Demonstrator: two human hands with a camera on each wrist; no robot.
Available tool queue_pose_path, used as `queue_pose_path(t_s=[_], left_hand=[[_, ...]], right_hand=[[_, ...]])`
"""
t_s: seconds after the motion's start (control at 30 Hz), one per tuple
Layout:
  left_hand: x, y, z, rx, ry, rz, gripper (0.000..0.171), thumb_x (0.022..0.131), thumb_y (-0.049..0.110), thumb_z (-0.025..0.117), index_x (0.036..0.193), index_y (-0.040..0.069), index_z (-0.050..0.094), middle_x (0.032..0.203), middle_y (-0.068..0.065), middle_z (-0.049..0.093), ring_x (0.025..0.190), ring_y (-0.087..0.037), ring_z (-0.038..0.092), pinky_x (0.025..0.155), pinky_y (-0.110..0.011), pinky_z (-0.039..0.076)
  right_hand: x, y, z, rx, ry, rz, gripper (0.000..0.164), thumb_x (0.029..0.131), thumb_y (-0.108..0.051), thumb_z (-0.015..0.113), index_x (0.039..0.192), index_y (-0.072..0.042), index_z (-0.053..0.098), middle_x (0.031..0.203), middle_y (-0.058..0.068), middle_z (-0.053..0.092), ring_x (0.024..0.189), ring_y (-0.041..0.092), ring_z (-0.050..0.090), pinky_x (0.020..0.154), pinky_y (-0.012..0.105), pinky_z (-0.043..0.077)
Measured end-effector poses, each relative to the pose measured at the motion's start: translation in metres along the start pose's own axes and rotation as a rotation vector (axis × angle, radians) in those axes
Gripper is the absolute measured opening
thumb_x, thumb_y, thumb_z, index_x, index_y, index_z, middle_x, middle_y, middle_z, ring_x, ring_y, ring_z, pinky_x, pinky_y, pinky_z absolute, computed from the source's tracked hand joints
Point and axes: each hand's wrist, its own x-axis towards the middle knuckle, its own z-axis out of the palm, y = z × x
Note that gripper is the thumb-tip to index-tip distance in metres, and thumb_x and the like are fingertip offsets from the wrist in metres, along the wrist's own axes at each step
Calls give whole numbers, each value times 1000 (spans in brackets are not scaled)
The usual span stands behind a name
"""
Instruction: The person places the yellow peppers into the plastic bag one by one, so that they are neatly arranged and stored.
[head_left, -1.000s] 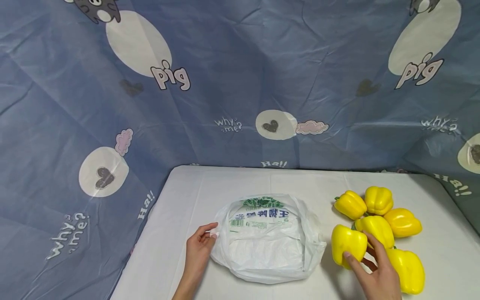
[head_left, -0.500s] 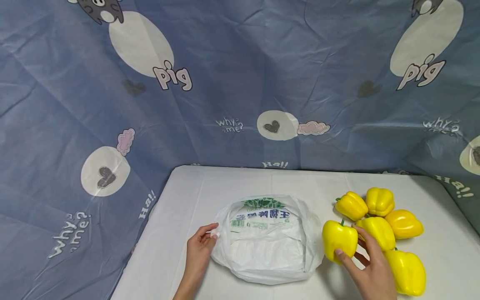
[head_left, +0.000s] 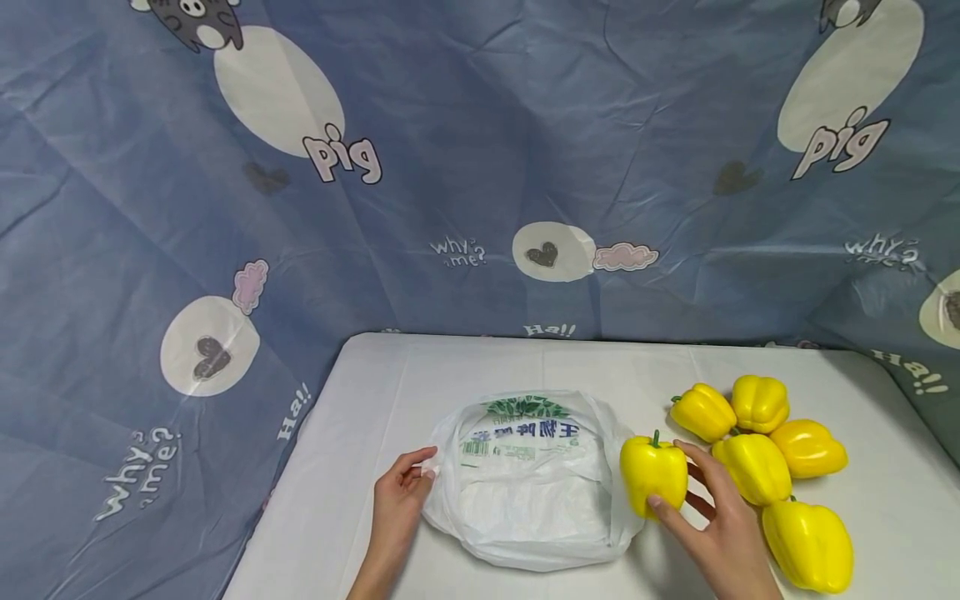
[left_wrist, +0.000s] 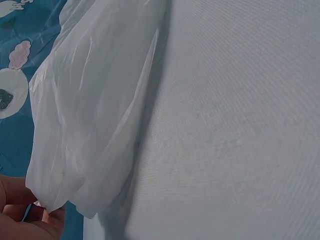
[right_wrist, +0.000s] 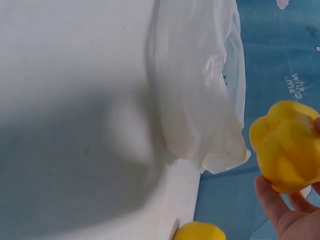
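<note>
A white plastic bag with green and blue print lies on the table, its wide mouth facing up. My left hand pinches the bag's left rim between thumb and fingers; the left wrist view shows the same bag edge gathered there. My right hand holds a yellow bell pepper, stem up, over the bag's right rim. In the right wrist view that bell pepper is raised off the table, beside the bag's side wall.
Several more yellow bell peppers lie grouped on the table's right side, the nearest pepper just right of my right hand. The white tabletop ends at a blue patterned cloth behind and at the sides.
My right hand has moved left with the bell pepper, from beside the pepper group to the bag's right rim, and the pepper has tipped stem up. My left hand stays put.
</note>
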Motion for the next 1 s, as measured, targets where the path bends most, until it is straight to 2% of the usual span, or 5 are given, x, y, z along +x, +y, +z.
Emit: queue_pose_path(t_s=[0.1,0.23,0.6,0.77,1.0], left_hand=[[0,1,0,1,1,-8,34,81,-18,61,109,-2,71,85,-18,64,73,-12,59,63,-18,48],[0,1,0,-3,-4,-5,34,82,-18,61,110,-2,71,86,-18,65,74,-13,60,64,-18,49],[-1,2,2,5,0,33,33,81,-18,61,111,-5,70,89,-20,65,74,-12,58,63,-16,48],[0,2,2,1,-1,17,33,82,-18,61,110,-4,70,90,-19,64,74,-12,57,64,-17,48],[0,3,3,-2,1,3,34,81,-18,61,110,-2,71,89,-18,64,74,-13,58,64,-17,48]], right_hand=[[2,-1,3,-1,-1,-40,72,81,-27,82,143,-22,46,133,-1,52,113,18,52,82,19,51],[5,-2,6,17,-31,-63,73,81,-27,82,144,-22,45,133,-3,53,111,6,48,83,9,44],[14,-9,11,0,-155,-36,70,85,-41,76,144,-22,44,136,-3,52,113,18,50,86,29,52],[18,-10,13,24,-192,-51,70,85,-41,76,143,-20,44,135,-2,52,112,18,50,87,33,53],[25,-10,13,52,-216,-124,66,86,-36,76,142,-20,46,133,-6,53,111,14,51,85,29,53]])
